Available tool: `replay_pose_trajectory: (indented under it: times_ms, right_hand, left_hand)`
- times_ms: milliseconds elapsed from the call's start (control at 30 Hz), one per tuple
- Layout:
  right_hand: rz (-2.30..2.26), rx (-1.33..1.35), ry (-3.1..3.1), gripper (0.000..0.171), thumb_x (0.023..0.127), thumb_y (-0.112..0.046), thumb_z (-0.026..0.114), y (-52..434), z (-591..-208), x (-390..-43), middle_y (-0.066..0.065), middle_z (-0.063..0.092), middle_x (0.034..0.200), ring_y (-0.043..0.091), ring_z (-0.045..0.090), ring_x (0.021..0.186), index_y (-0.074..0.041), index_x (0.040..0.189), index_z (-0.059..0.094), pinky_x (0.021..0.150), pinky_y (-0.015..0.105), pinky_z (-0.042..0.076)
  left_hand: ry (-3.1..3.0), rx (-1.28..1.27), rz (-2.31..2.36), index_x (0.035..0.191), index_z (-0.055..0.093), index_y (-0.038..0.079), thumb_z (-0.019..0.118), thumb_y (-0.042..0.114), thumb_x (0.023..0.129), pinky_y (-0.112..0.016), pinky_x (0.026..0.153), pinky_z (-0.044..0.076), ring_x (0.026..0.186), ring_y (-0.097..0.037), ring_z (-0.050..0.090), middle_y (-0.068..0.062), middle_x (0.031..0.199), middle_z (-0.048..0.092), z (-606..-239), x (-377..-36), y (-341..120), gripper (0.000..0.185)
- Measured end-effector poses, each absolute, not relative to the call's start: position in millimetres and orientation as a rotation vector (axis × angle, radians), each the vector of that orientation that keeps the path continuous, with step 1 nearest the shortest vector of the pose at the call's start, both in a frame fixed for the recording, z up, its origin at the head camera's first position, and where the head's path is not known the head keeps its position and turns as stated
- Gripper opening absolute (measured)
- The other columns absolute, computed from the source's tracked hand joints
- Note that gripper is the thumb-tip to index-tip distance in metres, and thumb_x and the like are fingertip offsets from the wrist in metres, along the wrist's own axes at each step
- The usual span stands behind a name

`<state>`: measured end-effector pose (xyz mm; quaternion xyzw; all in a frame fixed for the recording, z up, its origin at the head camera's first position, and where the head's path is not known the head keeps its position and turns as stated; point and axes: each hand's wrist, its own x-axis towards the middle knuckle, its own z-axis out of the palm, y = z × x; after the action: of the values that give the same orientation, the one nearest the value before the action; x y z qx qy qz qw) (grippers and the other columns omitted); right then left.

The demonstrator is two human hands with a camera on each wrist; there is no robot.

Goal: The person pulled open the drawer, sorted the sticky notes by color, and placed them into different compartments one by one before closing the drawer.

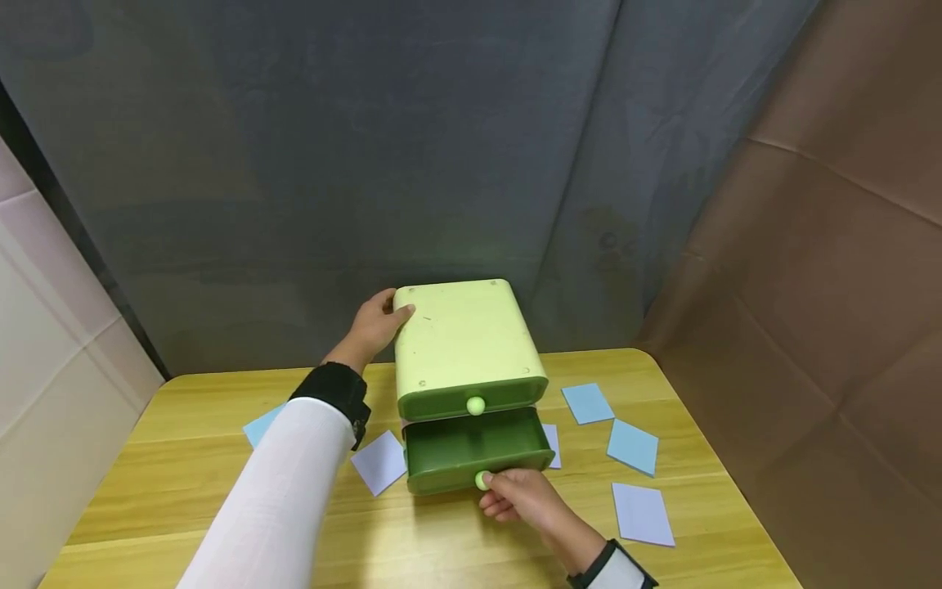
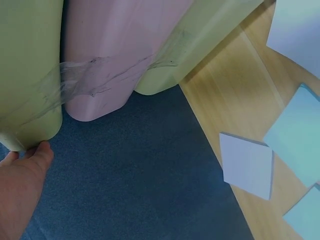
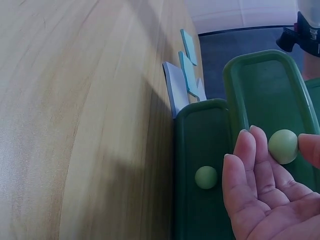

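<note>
A small drawer cabinet with a pale yellow-green top stands on the table. My left hand grips its far left upper corner, thumb on the top and fingers round the back edge. The middle drawer is pulled out, its green inside showing. My right hand pinches that drawer's round green knob between thumb and fingers. Under it, in the right wrist view, the bottom drawer has its own knob. In the left wrist view, clear tape runs across the stacked yellow-green and pink sections.
Blue pads of notes and a lilac pad lie to the right of the cabinet. Another lilac pad lies at its left, and a blue pad is partly behind my left sleeve. A dark curtain hangs behind the table.
</note>
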<state>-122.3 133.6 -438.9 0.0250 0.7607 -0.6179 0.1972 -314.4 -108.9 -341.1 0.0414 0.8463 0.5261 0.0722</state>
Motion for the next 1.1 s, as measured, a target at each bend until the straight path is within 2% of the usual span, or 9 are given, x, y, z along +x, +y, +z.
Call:
replay_pose_trajectory:
  times_ms: [367,567,667,800,900,1100]
  right_hand:
    - [-1.707,0.046,2.143,0.043,0.096,-0.031,0.057,129.1,-441.1,-124.8,0.002,0.069,0.077,0.014,0.066,0.071,0.011,0.092,0.067,0.073,0.037,0.059]
    - [-1.683,0.001,2.154,0.042,0.095,-0.031,0.058,131.0,-441.4,-124.6,0.004,0.069,0.080,0.016,0.067,0.074,0.010,0.093,0.066,0.075,0.040,0.059]
    - [-1.642,-0.032,2.154,0.042,0.096,-0.029,0.058,136.8,-441.5,-124.3,0.007,0.070,0.085,0.020,0.068,0.078,0.012,0.101,0.065,0.078,0.042,0.058]
    - [-1.605,-0.063,2.132,0.044,0.097,-0.025,0.057,149.8,-444.5,-126.0,0.015,0.070,0.093,0.028,0.069,0.087,0.015,0.113,0.061,0.080,0.044,0.057]
    - [-1.609,-0.066,2.126,0.043,0.098,-0.022,0.056,161.0,-448.7,-128.2,0.018,0.070,0.097,0.030,0.068,0.089,0.016,0.117,0.059,0.081,0.044,0.057]
    - [-1.611,-0.027,2.182,0.041,0.097,-0.020,0.057,181.3,-452.7,-130.5,0.010,0.070,0.092,0.022,0.067,0.084,0.015,0.117,0.059,0.077,0.041,0.058]
  left_hand:
    - [2.482,0.084,1.700,0.153,0.023,0.006,0.050,0.027,0.102,-0.045,0.111,0.035,0.139,-0.034,0.033,-0.017,0.153,0.032,-343.3,-314.8,-114.1,0.062]
    - [2.477,-0.016,1.737,0.155,0.012,0.006,0.041,0.040,0.103,-0.046,0.116,0.027,0.144,-0.033,0.022,-0.017,0.158,0.021,-348.6,-310.7,-117.9,0.068]
    - [2.490,-0.079,1.744,0.155,0.011,0.006,0.038,0.041,0.104,-0.048,0.116,0.026,0.144,-0.035,0.021,-0.018,0.158,0.021,-355.9,-305.7,-124.7,0.068]
    - [2.567,-0.074,1.664,0.153,0.018,0.002,0.044,0.025,0.103,-0.050,0.111,0.034,0.139,-0.039,0.030,-0.023,0.151,0.031,-372.8,-295.7,-138.9,0.061]
    - [2.674,-0.013,1.517,0.148,0.027,-0.003,0.049,0.014,0.100,-0.050,0.105,0.040,0.132,-0.042,0.038,-0.027,0.142,0.041,-389.6,-284.7,-150.2,0.055]
    - [2.841,0.152,1.225,0.131,0.046,-0.012,0.062,0.002,0.090,-0.051,0.094,0.047,0.117,-0.046,0.051,-0.031,0.122,0.055,-425.9,-254.4,-159.0,0.046]
